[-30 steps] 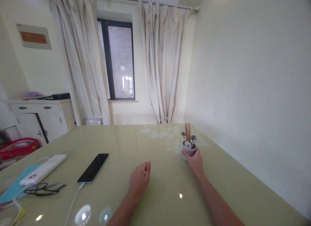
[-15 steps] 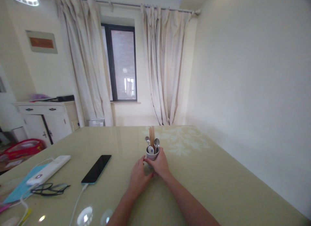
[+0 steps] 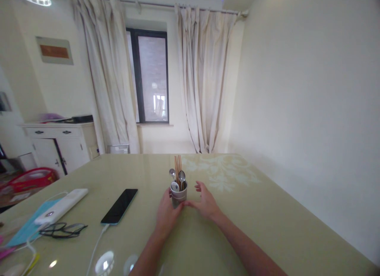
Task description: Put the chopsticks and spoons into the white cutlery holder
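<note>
A small white cup [image 3: 179,195] stands upright on the glossy olive table [image 3: 267,224], holding wooden chopsticks [image 3: 177,168] and metal spoons [image 3: 181,176]. My left hand [image 3: 166,213] is wrapped around the cup's near left side. Just right of the cup, my right hand [image 3: 204,202] hovers with its fingers spread and apart from the cup, holding nothing.
A black phone [image 3: 119,206] on a white cable lies left of the cup. Farther left are a white power bank [image 3: 61,205], black glasses [image 3: 63,230] and a blue mask [image 3: 26,224]. A white cabinet [image 3: 59,143] and curtained window [image 3: 152,76] stand behind; a wall borders the table's right.
My right hand slid the cup from the right side of the table to the middle, then let go and opened. My left hand moved forward and closed around the cup.
</note>
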A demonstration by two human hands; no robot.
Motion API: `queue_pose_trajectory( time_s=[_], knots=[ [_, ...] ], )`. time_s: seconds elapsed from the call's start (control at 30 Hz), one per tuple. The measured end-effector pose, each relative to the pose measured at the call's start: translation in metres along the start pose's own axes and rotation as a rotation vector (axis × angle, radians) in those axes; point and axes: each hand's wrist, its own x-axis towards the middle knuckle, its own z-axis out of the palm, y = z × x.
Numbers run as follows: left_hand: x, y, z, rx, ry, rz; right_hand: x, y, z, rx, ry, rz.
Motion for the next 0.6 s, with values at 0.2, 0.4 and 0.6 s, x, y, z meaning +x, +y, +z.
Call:
queue_pose_trajectory(
  time_s=[0.2,0.4,0.6],
  knots=[
    [0.007,0.000,-0.007,-0.022,-0.068,-0.031,-0.018,0.038,-0.066,0.027,0.256,0.051],
    [0.003,0.000,-0.017,-0.002,-0.155,-0.021,-0.019,0.034,-0.078,0.093,0.289,0.085],
    [-0.017,0.024,-0.019,-0.170,-0.443,0.059,-0.029,0.013,-0.061,0.157,0.140,-0.011]
  ],
)
